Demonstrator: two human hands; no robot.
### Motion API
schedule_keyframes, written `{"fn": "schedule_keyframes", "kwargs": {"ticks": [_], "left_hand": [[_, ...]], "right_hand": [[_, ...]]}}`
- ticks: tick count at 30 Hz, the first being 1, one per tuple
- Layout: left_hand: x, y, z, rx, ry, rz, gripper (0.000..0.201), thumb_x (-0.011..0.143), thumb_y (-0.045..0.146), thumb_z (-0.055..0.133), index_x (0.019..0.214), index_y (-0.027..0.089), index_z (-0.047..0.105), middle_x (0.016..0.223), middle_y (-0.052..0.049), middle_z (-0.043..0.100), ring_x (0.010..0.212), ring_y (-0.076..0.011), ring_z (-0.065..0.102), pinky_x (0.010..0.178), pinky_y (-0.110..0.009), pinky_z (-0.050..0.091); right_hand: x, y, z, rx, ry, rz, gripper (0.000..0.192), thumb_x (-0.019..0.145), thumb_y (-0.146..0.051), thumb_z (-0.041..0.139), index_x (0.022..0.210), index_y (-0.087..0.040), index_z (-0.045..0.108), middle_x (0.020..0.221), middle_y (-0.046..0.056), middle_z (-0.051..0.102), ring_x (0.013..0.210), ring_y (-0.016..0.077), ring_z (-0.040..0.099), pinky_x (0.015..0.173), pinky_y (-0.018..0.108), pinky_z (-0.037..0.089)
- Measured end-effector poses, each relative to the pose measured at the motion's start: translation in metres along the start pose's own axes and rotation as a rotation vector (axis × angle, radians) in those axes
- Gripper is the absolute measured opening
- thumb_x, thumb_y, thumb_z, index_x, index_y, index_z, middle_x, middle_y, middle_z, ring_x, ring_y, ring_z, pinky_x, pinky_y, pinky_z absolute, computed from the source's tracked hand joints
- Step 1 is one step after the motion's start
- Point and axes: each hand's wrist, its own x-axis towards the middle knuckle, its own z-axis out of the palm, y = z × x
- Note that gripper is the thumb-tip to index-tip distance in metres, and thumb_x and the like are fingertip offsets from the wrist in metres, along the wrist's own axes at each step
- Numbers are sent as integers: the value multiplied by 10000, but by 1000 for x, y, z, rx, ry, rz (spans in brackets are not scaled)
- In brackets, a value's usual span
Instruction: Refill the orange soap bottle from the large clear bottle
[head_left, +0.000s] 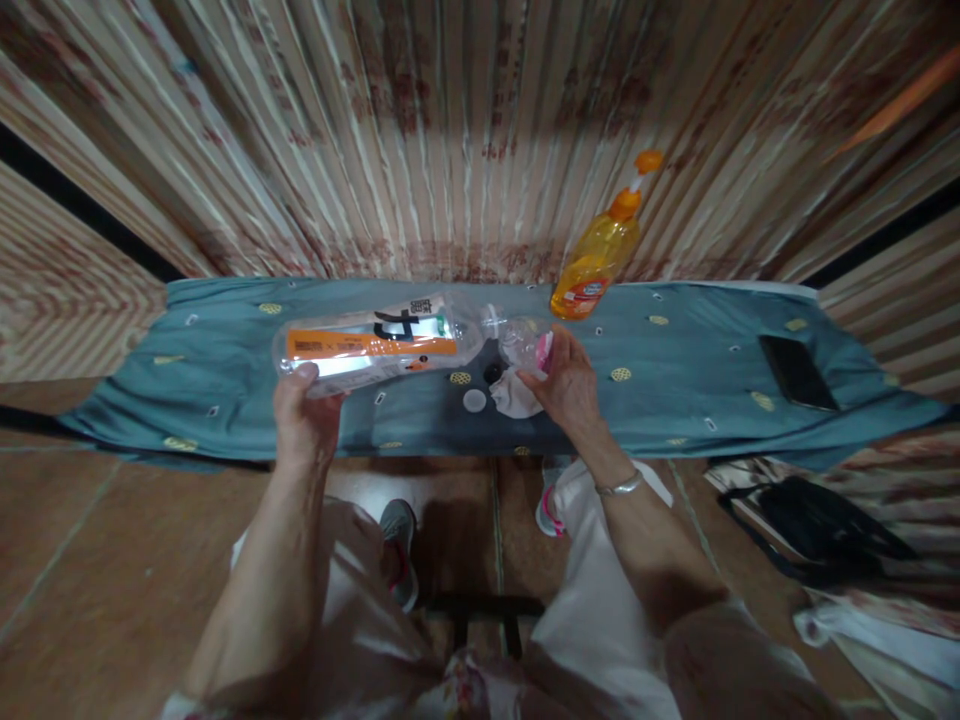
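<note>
My left hand grips the base of a clear plastic bottle with an orange and white label, held on its side above the blue cloth. Its open neck points right toward a small clear container with a pink part, which my right hand holds. A white cap lies on the cloth just below the two. A white rag or pad sits under my right hand.
An orange dish-soap pump bottle stands at the back of the cloth against a patterned curtain. A black phone lies at the right. A black bag sits on the tiled floor at right. My knees and shoes are below.
</note>
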Motion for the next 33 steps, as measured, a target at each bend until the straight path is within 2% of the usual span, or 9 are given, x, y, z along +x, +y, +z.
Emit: {"fn": "schedule_keyframes", "kwargs": {"ticks": [5,9,18,23,28,33], "left_hand": [[0,1,2,6,40,-1,573,489,398,876,1008,194,742,964,-53,778,724,-152,680,655,-237,585],[-1,3,1,29,15,10,518,498,410,870,948,184,746,950,-55,771,687,-136,650,618,-223,566],[-2,4,-1,61,7,27,494,522,413,854,951,194,743,932,-53,758,683,-139,636,621,-236,552],[-2,4,-2,71,11,29,463,529,394,844,930,188,742,943,-61,756,767,-170,666,639,-244,556],[-3,4,-2,66,26,25,535,513,386,850,1000,197,735,915,-53,758,729,-167,664,656,-262,564],[-4,4,-2,53,12,33,578,540,381,849,1078,215,716,904,-44,758,775,-183,688,701,-282,574]], "right_hand": [[-2,-1,5,25,-32,9,809,815,-302,779,1473,-70,370,1405,269,569,1330,373,544,1104,550,479],[-3,-1,6,27,-36,-5,788,833,-319,761,1473,-69,375,1417,271,556,1338,374,537,1117,558,470],[-3,0,6,10,-40,13,822,782,-297,806,1449,-57,389,1416,269,560,1335,380,541,1126,543,468],[-3,-1,5,26,-47,14,787,817,-297,764,1461,-63,376,1416,270,559,1349,368,533,1125,554,465],[-3,-1,3,16,-58,18,758,836,-300,747,1459,-64,387,1420,273,560,1348,360,538,1127,551,464],[-3,-2,3,-3,-64,22,792,791,-268,797,1447,-60,406,1422,268,563,1342,363,544,1134,534,460]]}}
